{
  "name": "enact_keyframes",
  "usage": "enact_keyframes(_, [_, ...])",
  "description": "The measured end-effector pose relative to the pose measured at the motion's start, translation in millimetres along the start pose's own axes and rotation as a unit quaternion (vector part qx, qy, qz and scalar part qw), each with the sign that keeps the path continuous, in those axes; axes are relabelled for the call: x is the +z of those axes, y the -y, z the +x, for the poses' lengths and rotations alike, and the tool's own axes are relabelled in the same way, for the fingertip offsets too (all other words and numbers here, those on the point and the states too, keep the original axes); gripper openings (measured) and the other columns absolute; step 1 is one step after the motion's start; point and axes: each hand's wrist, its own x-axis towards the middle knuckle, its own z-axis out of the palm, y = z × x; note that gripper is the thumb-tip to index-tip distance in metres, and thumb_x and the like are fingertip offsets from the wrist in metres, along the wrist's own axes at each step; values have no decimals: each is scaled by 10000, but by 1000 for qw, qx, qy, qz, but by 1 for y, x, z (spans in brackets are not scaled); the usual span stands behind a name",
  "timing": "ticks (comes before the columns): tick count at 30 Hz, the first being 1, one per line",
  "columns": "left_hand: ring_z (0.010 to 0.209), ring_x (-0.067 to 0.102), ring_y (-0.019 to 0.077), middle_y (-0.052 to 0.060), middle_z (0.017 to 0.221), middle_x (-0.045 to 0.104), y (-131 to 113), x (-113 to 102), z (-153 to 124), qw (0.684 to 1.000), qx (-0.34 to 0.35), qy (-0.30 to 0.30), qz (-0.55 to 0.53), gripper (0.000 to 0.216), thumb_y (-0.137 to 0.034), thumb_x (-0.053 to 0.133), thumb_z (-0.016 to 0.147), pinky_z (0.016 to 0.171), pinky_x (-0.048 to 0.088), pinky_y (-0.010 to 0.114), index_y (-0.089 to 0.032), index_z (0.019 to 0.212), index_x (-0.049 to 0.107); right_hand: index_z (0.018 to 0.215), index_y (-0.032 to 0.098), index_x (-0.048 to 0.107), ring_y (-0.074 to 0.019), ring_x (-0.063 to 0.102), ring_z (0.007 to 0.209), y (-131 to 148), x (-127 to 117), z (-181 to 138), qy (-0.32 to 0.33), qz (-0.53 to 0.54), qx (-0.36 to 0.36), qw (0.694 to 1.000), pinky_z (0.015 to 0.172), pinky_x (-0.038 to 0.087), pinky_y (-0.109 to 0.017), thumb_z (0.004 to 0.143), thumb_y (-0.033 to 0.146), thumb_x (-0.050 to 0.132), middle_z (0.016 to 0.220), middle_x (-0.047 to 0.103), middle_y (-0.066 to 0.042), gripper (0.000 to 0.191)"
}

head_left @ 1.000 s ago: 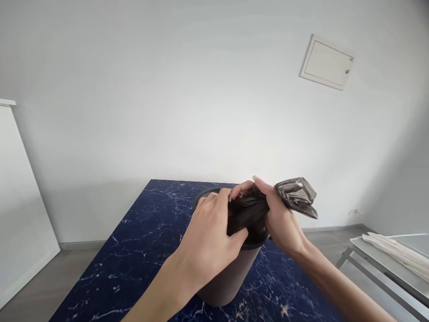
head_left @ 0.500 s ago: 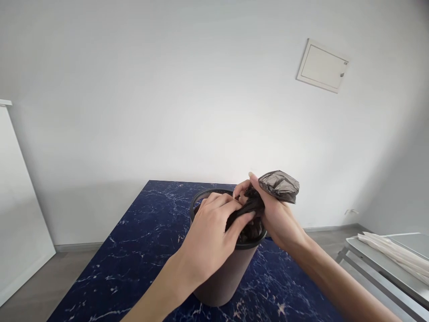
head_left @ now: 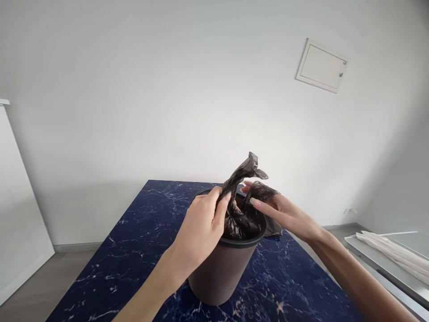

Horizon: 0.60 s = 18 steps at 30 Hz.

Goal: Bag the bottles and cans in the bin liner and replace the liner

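Note:
A dark translucent garbage bag [head_left: 239,226] lines a brown trash can [head_left: 219,273] with a black rim. My left hand [head_left: 204,219] pinches one twisted end of the bag between thumb and fingers at the left of the rim. That end sticks up above the hand. On the right side of the rim, my right hand [head_left: 284,210] has its thumb and fingers around another gathered part of the bag, which drapes over the hand and down outside the can. Some of the right fingers are hidden behind the plastic.
The can stands on a dark blue marble-patterned table [head_left: 134,237]. A white cabinet [head_left: 20,210] is at the left. To the right, a grey folding surface [head_left: 385,259] carries white strips [head_left: 398,255]. A panel door [head_left: 321,66] is set in the wall behind.
The hands have moved apart, each with a part of the bag. The left one's twisted end now points upward. The bundle over the right hand has dropped to the can's right side.

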Motion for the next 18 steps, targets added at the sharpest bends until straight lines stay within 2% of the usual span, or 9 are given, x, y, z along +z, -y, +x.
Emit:
enact_keyframes(4, [601,612,151,48,823,708,0,-1,1,1000,0,10,-9,378,-422,352,1144,536,410,268,-198,995,617,1540,300,578,-333,544,1453,-12,-4,-4,26,-69,-5,997,1254,437,-556,1040,571,623,1575,587,-83,571])
enact_keyframes(8, [672,636,170,49,832,701,3,-3,1,1000,5,14,-7,382,-431,358,1144,561,414,276,-202,961,603,1471,331,657,-316,508,1486,-15,8,1,7,-83,-38,996,1277,407,-536,1056,567,595,1592,574,-45,481])
enact_keyframes(10, [693,639,176,45,816,687,5,-4,0,1000,11,18,-3,390,-443,372,1143,573,419,280,-204,927,593,1373,324,730,-312,527,1465,-14,14,5,-26,-66,-50,996,1272,407,-521,1057,576,590,1548,614,-44,428])
enact_keyframes(12, [709,647,177,39,818,686,5,-5,0,999,24,32,-9,389,-456,386,1141,606,449,285,-204,941,605,1252,292,787,-315,583,1400,-13,18,7,-72,-14,-38,997,1241,436,-509,1046,592,604,1440,691,-63,407])
enact_keyframes(15, [724,663,172,41,893,722,5,-9,-1,996,38,67,-42,389,-473,378,1145,651,493,292,-206,1051,644,1069,237,807,-304,698,1166,-13,22,10,-117,123,15,985,1072,565,-469,995,626,671,1156,785,-93,419])
enact_keyframes(18, [747,669,179,42,927,728,4,-12,-1,992,34,99,-65,405,-496,365,1147,642,500,294,-217,1110,657,867,219,749,-229,695,872,-13,24,13,-133,236,26,962,888,609,-384,901,620,793,847,733,-57,405])
